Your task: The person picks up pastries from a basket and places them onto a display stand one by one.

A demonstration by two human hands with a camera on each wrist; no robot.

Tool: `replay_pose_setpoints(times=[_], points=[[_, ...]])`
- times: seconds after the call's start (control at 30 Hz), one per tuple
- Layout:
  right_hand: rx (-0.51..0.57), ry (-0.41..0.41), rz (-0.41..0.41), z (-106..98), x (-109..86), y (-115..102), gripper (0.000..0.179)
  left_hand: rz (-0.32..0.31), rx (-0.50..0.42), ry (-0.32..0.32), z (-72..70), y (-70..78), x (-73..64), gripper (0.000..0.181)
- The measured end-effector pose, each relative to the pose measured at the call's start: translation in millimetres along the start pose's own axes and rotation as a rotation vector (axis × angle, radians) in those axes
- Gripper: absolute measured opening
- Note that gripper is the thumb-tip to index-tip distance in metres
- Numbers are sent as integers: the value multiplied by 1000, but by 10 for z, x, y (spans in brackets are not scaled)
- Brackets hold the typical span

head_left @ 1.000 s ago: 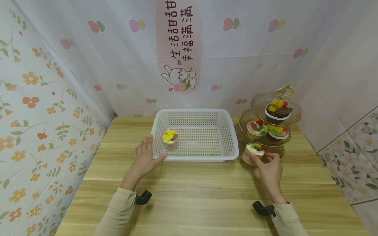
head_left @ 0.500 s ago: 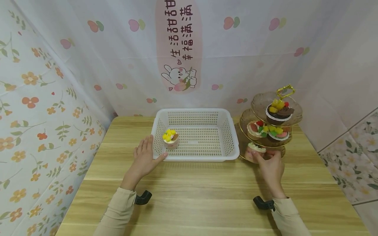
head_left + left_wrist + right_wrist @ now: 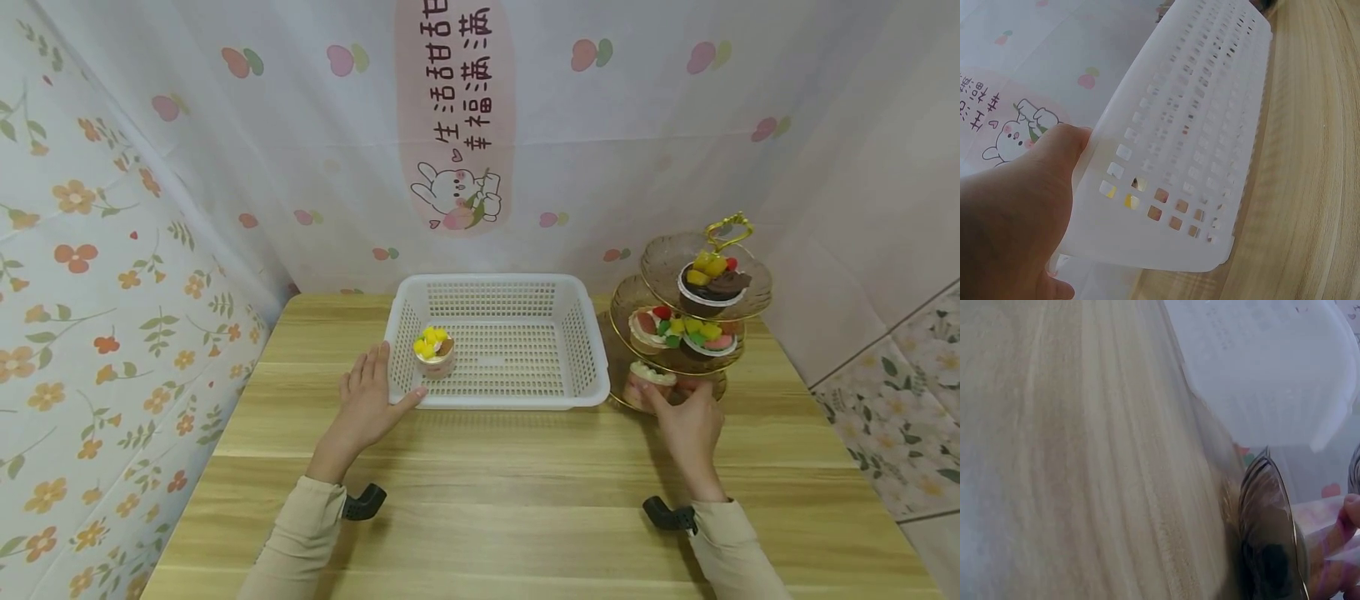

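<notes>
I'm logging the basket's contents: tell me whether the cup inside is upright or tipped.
Upright: the cup sits in the basket with its yellow topping uppermost.

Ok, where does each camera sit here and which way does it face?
Head: worn on the head, facing forward and down at the table, white basket and tiered stand; both sleeves, left hand and right hand show.
Left wrist: worn there, looking along the basket's perforated side; part of the left hand at left.
Right wrist: worn there, looking across the table to the basket, a stand tier lower right; part of the right hand at the right edge.
Head and left wrist share the bunny print.
</notes>
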State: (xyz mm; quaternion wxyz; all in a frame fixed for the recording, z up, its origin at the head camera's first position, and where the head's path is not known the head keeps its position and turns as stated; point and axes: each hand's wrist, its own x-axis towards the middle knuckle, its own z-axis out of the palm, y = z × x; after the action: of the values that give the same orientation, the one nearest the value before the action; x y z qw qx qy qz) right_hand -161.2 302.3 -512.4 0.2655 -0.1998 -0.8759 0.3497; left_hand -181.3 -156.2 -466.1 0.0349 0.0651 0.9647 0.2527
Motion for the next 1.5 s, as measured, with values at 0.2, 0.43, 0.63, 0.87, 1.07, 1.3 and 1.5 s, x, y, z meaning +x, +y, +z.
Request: replay_pose_setpoints(times=[0.2, 0.43, 0.63, 0.87, 1.07, 1.3, 1.5], points=[[-5, -8, 2, -26, -7, -2, 56, -1, -2, 3, 9, 2, -2, 106], [-1, -32, 10, -71, -15, -31, 56, -1, 1, 6, 5, 4, 5, 106], [16, -57, 9, -96, -17, -15, 57, 0, 0, 8, 1, 11, 3, 105], [-5, -61, -9, -118, -85, 0, 57, 5, 2, 11, -9, 14, 0, 105], [-29, 13, -65, -130, -196, 8, 60, 5, 18, 14, -12, 18, -4, 105], [-111, 104, -211, -142, -243, -4, 50, -1, 13, 15, -8, 12, -7, 105], [-153, 107, -237, -121, -219, -1, 43, -1, 2, 10, -3, 7, -9, 105]])
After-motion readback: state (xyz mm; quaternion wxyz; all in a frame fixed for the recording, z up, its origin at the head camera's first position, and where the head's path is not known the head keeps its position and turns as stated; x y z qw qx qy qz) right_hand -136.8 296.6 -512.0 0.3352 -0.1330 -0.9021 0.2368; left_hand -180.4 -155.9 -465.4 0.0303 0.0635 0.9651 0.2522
